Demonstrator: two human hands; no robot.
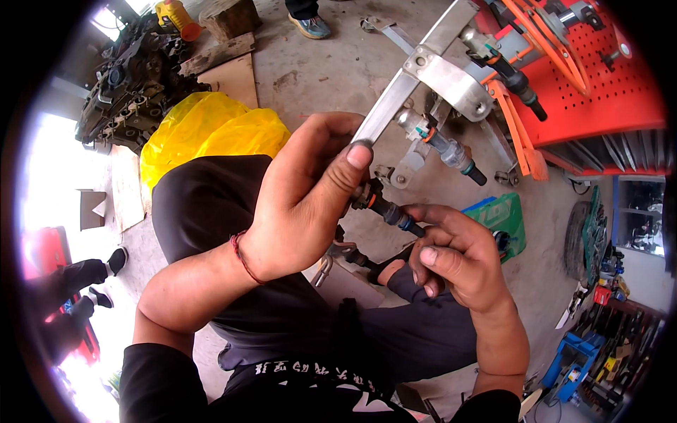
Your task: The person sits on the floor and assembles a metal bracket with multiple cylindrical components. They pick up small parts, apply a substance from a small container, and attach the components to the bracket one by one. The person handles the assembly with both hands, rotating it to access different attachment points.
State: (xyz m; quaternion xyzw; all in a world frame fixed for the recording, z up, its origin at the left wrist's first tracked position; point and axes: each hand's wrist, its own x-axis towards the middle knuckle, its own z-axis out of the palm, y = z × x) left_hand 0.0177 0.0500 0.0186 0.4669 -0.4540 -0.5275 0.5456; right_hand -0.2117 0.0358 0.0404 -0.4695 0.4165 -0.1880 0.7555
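A silver metal fuel rail [390,106] slants from the centre up toward the upper right. My left hand [303,194] is closed round its lower end, thumb on top. Several fuel injectors hang from the rail. One injector [451,151] with a clear body sits mid-rail, and a darker one [513,76] is farther up. Below my left thumb, a black injector [389,211] with an orange ring points at my right hand [458,257]. The curled fingers of that hand are at the injector's tip, index finger against it; their exact contact is partly hidden.
A red perforated tool cart [599,106] stands at the upper right. A green case [509,222] lies on the floor beyond my right hand. At the left are a yellow plastic bag [211,130] and an engine [130,92]. Another person's shoe [309,27] shows at the top.
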